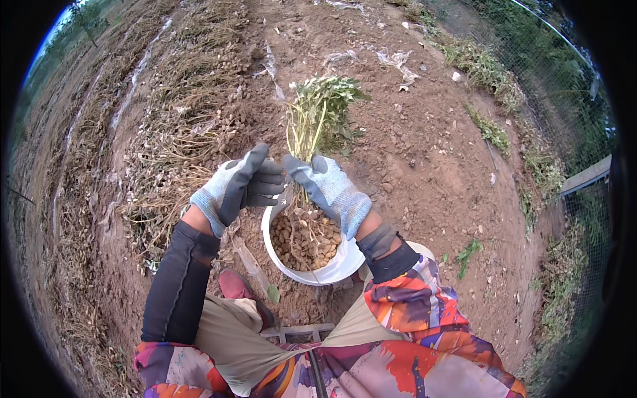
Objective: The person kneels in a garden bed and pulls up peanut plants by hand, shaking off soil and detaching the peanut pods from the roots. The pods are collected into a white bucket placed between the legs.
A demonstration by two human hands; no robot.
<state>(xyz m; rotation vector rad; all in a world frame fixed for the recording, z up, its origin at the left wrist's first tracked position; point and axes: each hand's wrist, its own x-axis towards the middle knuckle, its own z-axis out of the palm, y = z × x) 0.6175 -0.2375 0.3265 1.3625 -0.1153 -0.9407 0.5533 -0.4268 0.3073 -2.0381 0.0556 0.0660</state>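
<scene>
Peanut plant [318,119] clamped in right hand [330,188], left hand [240,186] curled beside it, above bucket rim [332,273]

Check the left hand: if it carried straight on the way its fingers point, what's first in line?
Likely the plant's stems, then the right hand gripping them; the left hand points right, nearly touching. Depth is unclear.

Both hands wear knitted light blue-grey gloves with dark grey coated palms and fingers: left hand [237,188], right hand [330,189]. A black sleeve covers the left forearm; a dark cuff meets a multicoloured patterned sleeve in orange, purple and white on the right. Beige trousers, 1 reddish shoe.
</scene>
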